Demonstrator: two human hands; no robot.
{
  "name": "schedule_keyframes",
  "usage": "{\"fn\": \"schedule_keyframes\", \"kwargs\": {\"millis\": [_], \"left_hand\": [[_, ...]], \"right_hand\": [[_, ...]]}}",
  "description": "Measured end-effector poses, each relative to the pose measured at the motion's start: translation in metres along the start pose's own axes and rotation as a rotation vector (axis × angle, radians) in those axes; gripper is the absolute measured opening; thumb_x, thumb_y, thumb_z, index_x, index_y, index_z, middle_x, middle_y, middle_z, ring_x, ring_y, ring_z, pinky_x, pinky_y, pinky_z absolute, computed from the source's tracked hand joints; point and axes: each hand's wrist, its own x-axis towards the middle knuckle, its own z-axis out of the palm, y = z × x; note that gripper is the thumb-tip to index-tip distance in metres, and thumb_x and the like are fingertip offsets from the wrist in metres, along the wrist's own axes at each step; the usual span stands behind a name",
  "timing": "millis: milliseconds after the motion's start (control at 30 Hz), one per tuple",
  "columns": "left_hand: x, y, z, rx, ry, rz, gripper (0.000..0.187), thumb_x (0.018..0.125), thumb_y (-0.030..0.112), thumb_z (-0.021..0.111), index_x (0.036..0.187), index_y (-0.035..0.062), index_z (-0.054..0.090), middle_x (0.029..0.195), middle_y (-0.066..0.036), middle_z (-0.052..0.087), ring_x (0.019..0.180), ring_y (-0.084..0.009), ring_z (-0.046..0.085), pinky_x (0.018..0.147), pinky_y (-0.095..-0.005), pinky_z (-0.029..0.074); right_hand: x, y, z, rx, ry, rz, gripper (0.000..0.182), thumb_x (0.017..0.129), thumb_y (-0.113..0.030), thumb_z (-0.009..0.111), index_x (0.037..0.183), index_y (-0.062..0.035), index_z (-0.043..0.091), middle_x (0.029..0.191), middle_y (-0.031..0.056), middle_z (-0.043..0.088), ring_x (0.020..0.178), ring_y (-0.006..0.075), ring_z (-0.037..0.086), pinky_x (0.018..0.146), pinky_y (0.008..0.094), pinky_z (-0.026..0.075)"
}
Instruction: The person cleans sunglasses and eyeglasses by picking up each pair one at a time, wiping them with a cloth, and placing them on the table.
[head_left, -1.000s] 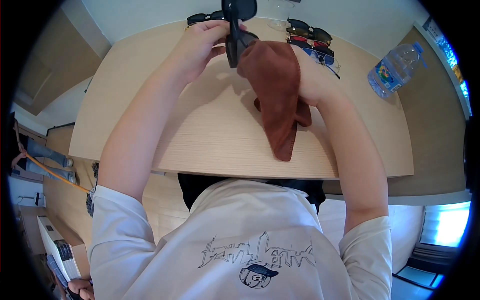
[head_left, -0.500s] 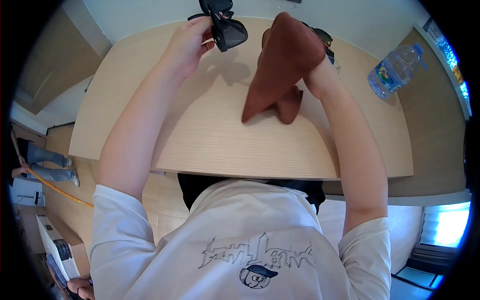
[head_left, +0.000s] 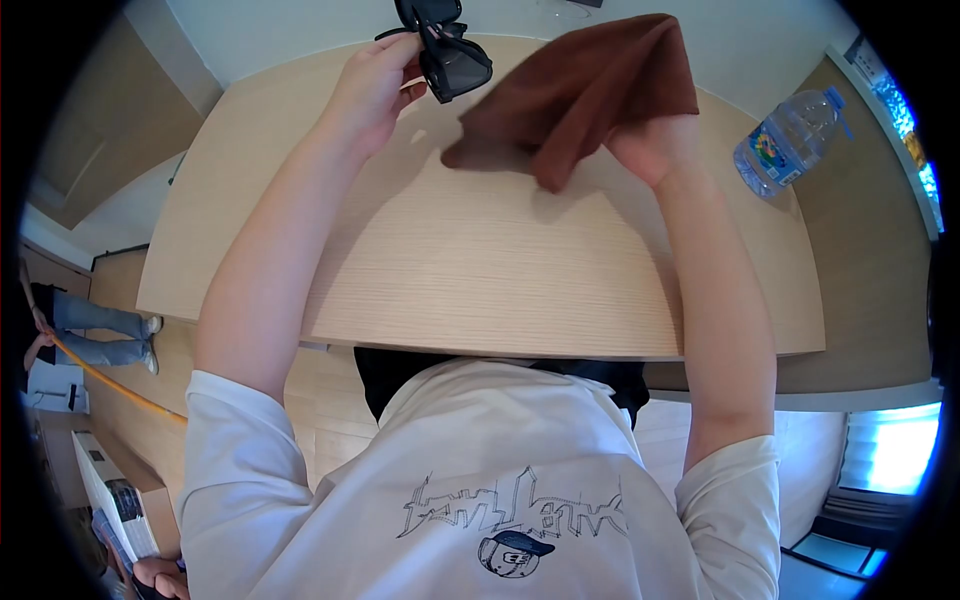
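Wiping was judged unfinished: sunglasses (head_left: 447,52) were gripped by the left hand (head_left: 372,85), brown cloth (head_left: 580,95) by the right hand (head_left: 655,150), apart.

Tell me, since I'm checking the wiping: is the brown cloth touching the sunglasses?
Apart. The head view shows bare table between the brown cloth and the sunglasses.

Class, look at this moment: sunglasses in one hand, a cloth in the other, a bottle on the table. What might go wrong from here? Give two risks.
1. The left hand pinches the black sunglasses by one end, high above the table; a weak grip might let them drop.
2. The brown cloth, held in the right hand, hangs loose and could swing or slip. The water bottle lies near the table's edge and may roll if bumped.
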Motion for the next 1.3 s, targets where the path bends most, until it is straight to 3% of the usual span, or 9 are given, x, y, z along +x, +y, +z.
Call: {"fn": "schedule_keyframes", "kwargs": {"millis": [300, 567, 700, 800, 900, 967, 1100, 1167, 1300], "left_hand": [[0.000, 0.000, 0.000, 0.036, -0.025, -0.003, 0.018, 0.099, 0.031, 0.062, 0.101, 0.0149, 0.071, 0.096, 0.005, 0.069, 0.096, -0.0078, 0.059, 0.084, -0.0300, 0.041], [-0.002, 0.000, 0.001, 0.005, -0.020, -0.011, 0.017, 0.099, 0.030, 0.064, 0.101, 0.0146, 0.071, 0.093, 0.005, 0.068, 0.093, -0.0081, 0.058, 0.082, -0.0292, 0.042], [0.003, -0.003, -0.004, 0.052, -0.017, -0.021, 0.026, 0.105, 0.029, 0.051, 0.114, 0.0150, 0.072, 0.111, 0.004, 0.070, 0.099, -0.0090, 0.060, 0.086, -0.0301, 0.044], [0.004, -0.004, -0.006, 0.048, -0.020, -0.021, 0.026, 0.106, 0.029, 0.051, 0.114, 0.0150, 0.072, 0.110, 0.004, 0.070, 0.098, -0.0092, 0.060, 0.086, -0.0305, 0.044], [0.002, -0.003, -0.004, 0.047, -0.025, -0.021, 0.027, 0.106, 0.030, 0.051, 0.114, 0.0145, 0.072, 0.108, 0.003, 0.070, 0.097, -0.0093, 0.060, 0.086, -0.0303, 0.044], [0.001, -0.002, -0.002, 0.008, -0.023, -0.001, 0.019, 0.098, 0.031, 0.065, 0.099, 0.0130, 0.070, 0.091, 0.004, 0.068, 0.092, -0.0090, 0.059, 0.082, -0.0295, 0.042], [0.003, -0.003, -0.006, 0.041, -0.046, -0.016, 0.026, 0.104, 0.031, 0.054, 0.112, 0.0137, 0.072, 0.106, 0.002, 0.071, 0.098, -0.0100, 0.060, 0.088, -0.0311, 0.043], [0.003, -0.003, -0.005, 0.051, -0.050, -0.013, 0.027, 0.104, 0.032, 0.056, 0.113, 0.0132, 0.072, 0.106, 0.002, 0.071, 0.100, -0.0101, 0.060, 0.089, -0.0313, 0.042], [0.002, 0.000, -0.004, 0.013, -0.050, -0.010, 0.028, 0.103, 0.034, 0.057, 0.113, 0.0122, 0.071, 0.107, 0.002, 0.071, 0.101, -0.0101, 0.060, 0.089, -0.0313, 0.042]], "right_hand": [[-0.008, -0.009, 0.021, -0.272, 0.125, -0.187, 0.040, 0.106, -0.025, 0.045, 0.141, -0.0073, 0.048, 0.142, 0.0124, 0.054, 0.127, 0.0289, 0.056, 0.106, 0.0443, 0.049], [-0.003, -0.015, 0.003, -0.745, -0.387, -0.107, 0.041, 0.099, -0.022, 0.051, 0.133, -0.0005, 0.053, 0.132, 0.0167, 0.061, 0.121, 0.0290, 0.061, 0.098, 0.0390, 0.054], [-0.003, -0.019, -0.011, -0.598, -0.257, -0.210, 0.043, 0.098, -0.025, 0.054, 0.132, 0.0005, 0.053, 0.130, 0.0175, 0.062, 0.119, 0.0284, 0.061, 0.097, 0.0382, 0.054], [-0.005, -0.030, 0.004, 0.091, -0.232, 0.070, 0.040, 0.095, -0.019, 0.061, 0.131, -0.0020, 0.052, 0.126, 0.0125, 0.062, 0.114, 0.0267, 0.061, 0.096, 0.0363, 0.053], [-0.014, -0.036, 0.025, 0.197, -0.134, 0.126, 0.023, 0.098, -0.025, 0.059, 0.107, -0.0048, 0.066, 0.113, 0.0164, 0.066, 0.106, 0.0313, 0.063, 0.084, 0.0501, 0.054], [-0.003, -0.039, 0.001, 0.232, -0.461, 0.110, 0.033, 0.103, -0.028, 0.054, 0.120, -0.0007, 0.057, 0.125, 0.0184, 0.060, 0.111, 0.0309, 0.062, 0.095, 0.0512, 0.055], [-0.010, -0.035, 0.024, 0.322, -0.291, 0.163, 0.035, 0.105, -0.028, 0.050, 0.124, 0.0014, 0.056, 0.128, 0.0208, 0.060, 0.114, 0.0313, 0.061, 0.101, 0.0506, 0.054], [0.032, -0.007, -0.032, 0.383, -0.801, 0.134, 0.041, 0.104, -0.025, 0.053, 0.135, 0.0030, 0.051, 0.134, 0.0218, 0.057, 0.122, 0.0329, 0.059, 0.108, 0.0486, 0.051], [-0.026, -0.045, 0.034, 0.131, -0.452, 0.200, 0.045, 0.101, -0.019, 0.060, 0.140, 0.0012, 0.050, 0.137, 0.0219, 0.056, 0.125, 0.0338, 0.058, 0.109, 0.0468, 0.050]]}}
